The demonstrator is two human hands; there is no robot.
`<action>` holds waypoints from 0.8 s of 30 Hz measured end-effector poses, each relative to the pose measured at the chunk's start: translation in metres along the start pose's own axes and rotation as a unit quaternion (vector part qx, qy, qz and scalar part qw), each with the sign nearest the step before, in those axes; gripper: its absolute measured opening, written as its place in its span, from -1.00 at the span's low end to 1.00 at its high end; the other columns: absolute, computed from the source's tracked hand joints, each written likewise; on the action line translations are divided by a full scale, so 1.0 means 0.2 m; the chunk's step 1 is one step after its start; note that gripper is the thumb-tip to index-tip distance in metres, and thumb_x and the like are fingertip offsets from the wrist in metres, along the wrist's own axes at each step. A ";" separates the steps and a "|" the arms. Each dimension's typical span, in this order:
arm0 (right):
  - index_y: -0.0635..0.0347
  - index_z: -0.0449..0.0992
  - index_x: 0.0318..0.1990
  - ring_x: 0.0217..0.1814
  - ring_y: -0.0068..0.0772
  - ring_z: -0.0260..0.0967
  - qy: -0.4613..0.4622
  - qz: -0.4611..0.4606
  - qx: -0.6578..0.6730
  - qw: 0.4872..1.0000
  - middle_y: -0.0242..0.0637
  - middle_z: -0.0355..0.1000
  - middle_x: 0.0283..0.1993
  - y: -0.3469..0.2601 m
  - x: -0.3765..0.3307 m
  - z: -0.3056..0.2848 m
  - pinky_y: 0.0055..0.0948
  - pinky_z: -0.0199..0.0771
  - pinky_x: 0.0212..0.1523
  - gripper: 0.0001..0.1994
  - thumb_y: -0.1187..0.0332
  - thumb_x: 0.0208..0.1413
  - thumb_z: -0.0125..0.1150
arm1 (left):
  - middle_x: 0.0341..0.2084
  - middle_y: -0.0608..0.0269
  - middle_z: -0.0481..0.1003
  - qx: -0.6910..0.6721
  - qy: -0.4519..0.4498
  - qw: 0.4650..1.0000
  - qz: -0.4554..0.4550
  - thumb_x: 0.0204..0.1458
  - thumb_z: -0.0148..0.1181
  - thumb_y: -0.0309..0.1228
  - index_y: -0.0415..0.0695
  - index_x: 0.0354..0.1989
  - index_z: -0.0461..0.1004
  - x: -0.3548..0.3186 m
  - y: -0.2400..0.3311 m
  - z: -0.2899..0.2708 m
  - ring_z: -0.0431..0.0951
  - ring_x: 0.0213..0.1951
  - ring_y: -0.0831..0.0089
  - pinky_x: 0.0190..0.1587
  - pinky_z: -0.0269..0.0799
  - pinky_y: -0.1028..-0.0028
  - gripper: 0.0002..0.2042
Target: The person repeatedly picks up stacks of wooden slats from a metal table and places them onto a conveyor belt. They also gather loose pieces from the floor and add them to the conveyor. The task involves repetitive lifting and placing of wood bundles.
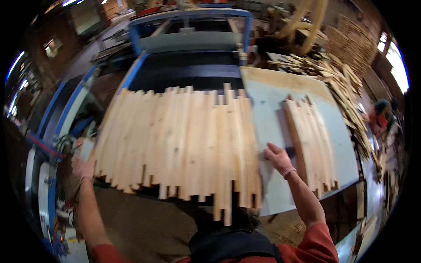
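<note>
A wide row of pale wooden slats (175,140) lies side by side before me, with uneven ends toward and away from me. My left hand (82,167), apparently in a thin glove, is at the left edge of this row, beside a pale flat piece (87,148). Motion blur hides how its fingers lie. Just off the row's right edge, my right hand (278,158), gloved too, is closed over the pale blue tabletop (274,193). Whatever its curled fingers hold, if anything, is hidden. Farther right, a smaller group of slats (309,142) rests on that tabletop.
Beyond the slats stands a machine with a dark bed (184,72) and a blue frame (190,13). A heap of loose wood strips (337,81) lies at the far right. Another person (381,116) is at the right edge. Blue rails (72,103) run along the left.
</note>
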State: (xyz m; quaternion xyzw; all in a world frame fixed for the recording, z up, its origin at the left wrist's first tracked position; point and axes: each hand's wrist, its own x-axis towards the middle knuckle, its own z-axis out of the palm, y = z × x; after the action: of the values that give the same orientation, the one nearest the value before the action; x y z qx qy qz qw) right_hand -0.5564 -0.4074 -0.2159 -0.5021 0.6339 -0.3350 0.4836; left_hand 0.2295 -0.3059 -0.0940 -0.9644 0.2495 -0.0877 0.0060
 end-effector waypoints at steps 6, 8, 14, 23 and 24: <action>0.45 0.40 0.46 0.10 -0.49 0.56 0.099 -0.012 0.068 0.993 -0.20 0.63 0.18 0.11 -0.03 0.22 -0.43 0.60 0.12 -0.40 0.19 0.45 0.24 | 0.60 -0.11 0.17 -0.044 0.056 0.997 -0.001 0.09 0.31 0.23 -0.18 0.64 0.09 0.44 -0.15 0.18 0.20 0.57 -0.08 0.56 0.17 -0.05 0.05; 0.39 0.43 0.46 0.10 -0.48 0.56 0.094 -0.014 0.049 0.994 -0.23 0.65 0.14 0.02 -0.09 0.19 -0.41 0.60 0.12 -0.40 0.14 0.44 0.24 | 0.64 -0.11 0.08 -0.034 0.007 0.999 0.004 0.14 0.29 0.17 -0.21 0.66 0.04 0.48 -0.18 0.11 0.15 0.60 -0.09 0.58 0.11 -0.05 0.03; 0.19 0.58 0.35 0.16 -0.41 0.58 0.106 -0.009 -0.097 0.990 -0.23 0.68 0.14 -0.27 -0.04 0.44 -0.34 0.52 0.26 -0.48 0.05 0.40 0.24 | 0.63 -0.14 0.10 -0.062 0.015 0.995 0.070 0.25 0.26 -0.08 -0.23 0.65 0.05 0.53 -0.37 0.20 0.30 0.53 -0.07 0.54 0.24 0.03 -0.12; 0.19 0.50 0.43 0.38 -0.24 0.51 0.116 -0.010 0.006 0.993 -0.12 0.61 0.32 -0.13 -0.04 0.43 -0.33 0.42 0.41 -0.39 -0.02 0.40 0.24 | 0.66 -0.07 0.02 0.094 -0.019 0.987 0.131 0.27 0.30 -0.09 -0.02 0.69 -0.03 0.65 -0.27 0.11 0.11 0.61 -0.11 0.57 0.14 -0.02 -0.11; 0.20 0.48 0.45 0.40 -0.25 0.49 0.114 -0.019 0.015 0.993 -0.10 0.60 0.33 -0.14 -0.06 0.45 -0.33 0.40 0.42 -0.37 -0.03 0.40 0.24 | 0.67 -0.08 0.00 0.098 -0.047 0.985 0.134 0.27 0.31 -0.08 -0.02 0.70 -0.05 0.63 -0.28 0.10 0.11 0.61 -0.12 0.57 0.14 -0.02 -0.09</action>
State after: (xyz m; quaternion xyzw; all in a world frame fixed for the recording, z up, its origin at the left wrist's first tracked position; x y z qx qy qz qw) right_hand -0.4614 -0.3991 -0.2144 -0.4658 0.6698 -0.4085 0.4093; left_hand 0.3670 -0.3181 -0.0890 -0.9202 0.3656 -0.0645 0.1240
